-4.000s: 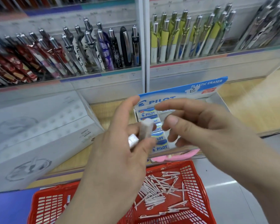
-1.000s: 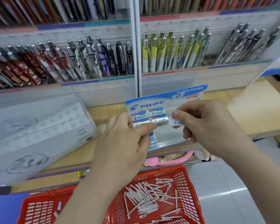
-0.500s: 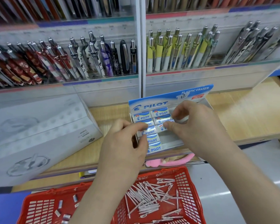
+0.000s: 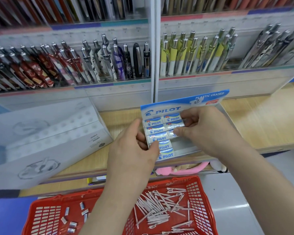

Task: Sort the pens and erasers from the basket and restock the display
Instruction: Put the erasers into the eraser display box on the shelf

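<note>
A blue and white Pilot eraser display box stands on the wooden shelf, with wrapped erasers in two columns. My left hand grips the box's left edge, thumb lying on the left column. My right hand pinches an eraser in the right column between thumb and curled fingers; the slots below it are bare. Below, a red basket holds a pile of white pens at the right and several small loose erasers at the left.
A large white box lies on the wooden shelf left of the display. Racks of upright pens and yellow pens fill the wall behind. A pink plush toy sits under the shelf edge.
My right hand brought an eraser from in front of the box down into the right column, and my left hand settled on the box's left edge.
</note>
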Demonstrator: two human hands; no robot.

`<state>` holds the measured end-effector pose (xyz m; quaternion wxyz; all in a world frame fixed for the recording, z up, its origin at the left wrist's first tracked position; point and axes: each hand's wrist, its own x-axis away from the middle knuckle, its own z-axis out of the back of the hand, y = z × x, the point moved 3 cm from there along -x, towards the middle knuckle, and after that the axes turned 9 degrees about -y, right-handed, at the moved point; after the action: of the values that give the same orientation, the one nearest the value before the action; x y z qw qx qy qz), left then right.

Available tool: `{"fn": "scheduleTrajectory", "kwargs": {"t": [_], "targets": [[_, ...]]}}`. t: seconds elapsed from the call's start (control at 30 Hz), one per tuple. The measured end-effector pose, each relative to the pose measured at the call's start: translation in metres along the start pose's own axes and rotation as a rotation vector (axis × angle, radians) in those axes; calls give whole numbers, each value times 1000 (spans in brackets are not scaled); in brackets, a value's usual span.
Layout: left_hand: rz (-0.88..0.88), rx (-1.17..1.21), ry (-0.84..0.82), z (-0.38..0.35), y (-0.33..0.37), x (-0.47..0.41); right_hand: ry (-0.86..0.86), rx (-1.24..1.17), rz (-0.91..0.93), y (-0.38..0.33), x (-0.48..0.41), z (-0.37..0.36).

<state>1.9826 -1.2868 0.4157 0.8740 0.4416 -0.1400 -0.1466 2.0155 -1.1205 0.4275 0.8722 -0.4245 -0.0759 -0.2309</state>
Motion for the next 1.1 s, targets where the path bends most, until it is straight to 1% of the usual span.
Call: {"fn": "scheduleTrajectory", "kwargs": {"t": [0.07, 0.13, 0.17, 0.23, 0.3, 0.37, 0.43, 0.5, 0.7, 0.77, 0.87, 0.97, 1.1], "targets": [[-12, 5, -20, 0, 1, 1, -19, 7, 11, -1, 0, 0], [-14, 10, -31, 1, 2, 2, -10, 71, 9, -1, 2, 1], [-11, 22, -32, 3, 2, 4, 20, 135, 1, -1, 5, 2], [3, 51, -1, 9, 2, 10, 137, 268, 18, -4, 13, 4], [-3, 52, 71, 19, -1, 23, 251, 304, 107, -13, 27, 9], [-13, 21, 167, 33, -9, 43, 257, 231, 237, -27, 43, 7], [20, 19, 232, 46, -25, 66, 177, 124, 363, -41, 60, -3], [89, 30, 254, 57, -50, 92, 65, 90, 450, -54, 74, -21], [368, 28, 236, 80, -138, 173, -258, 142, 566, -71, 93, -111], [473, 31, 236, 86, -171, 199, -357, 195, 596, -72, 96, -148], [603, 50, 248, 94, -223, 238, -500, 306, 598, -68, 99, -214], [704, -15, 228, 100, -273, 270, -622, 376, 545, -54, 98, -281], [811, -49, 69, 98, -351, 294, -790, 411, 449, -27, 97, -371]]}}
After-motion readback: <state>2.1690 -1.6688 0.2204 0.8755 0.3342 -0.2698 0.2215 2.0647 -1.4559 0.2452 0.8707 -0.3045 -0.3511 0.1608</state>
